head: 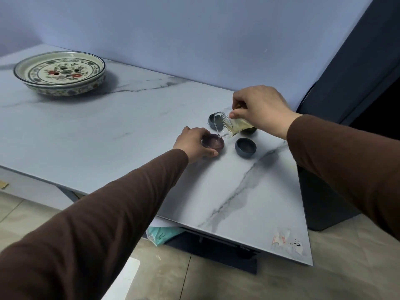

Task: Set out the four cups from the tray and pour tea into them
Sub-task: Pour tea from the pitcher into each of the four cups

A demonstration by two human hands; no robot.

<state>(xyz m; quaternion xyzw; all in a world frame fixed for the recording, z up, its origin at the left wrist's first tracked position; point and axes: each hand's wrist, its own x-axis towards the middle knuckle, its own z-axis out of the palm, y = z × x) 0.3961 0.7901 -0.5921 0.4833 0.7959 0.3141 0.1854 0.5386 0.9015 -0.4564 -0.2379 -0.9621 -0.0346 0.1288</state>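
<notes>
Cups: four on the marble table [129, 131], all off the tray [32, 82]. Tray sits far left near the wall, floral pattern, well apart from the cups.

Left hand [192, 144], brown sleeve [108, 213], fingers curled round the purple cup [213, 144], thumb on the near side, other fingertips on the far rim. Cup rests on the table, upright.

Glass pitcher [229, 126] tilted spout-down, spout just over the purple cup's right rim. Thin stream of tea runs from spout into that cup. Yellowish tea pools in the pitcher's lower side; strainer mesh visible at the mouth.

Back cup [213, 119], dark, behind the pitcher's mouth, partly hidden. Can't tell its fill level.

Front cup [245, 147], dark blue-grey, right of the purple cup, apart from it. Contents: can't tell.

Fourth cup [251, 132] mostly hidden under the pitcher and hand, only a dark edge shows.

Right hand [262, 109], fingers closed on the pitcher's handle end from above, thumb pressing the glass body near the rim. Handle itself mostly covered.
</notes>
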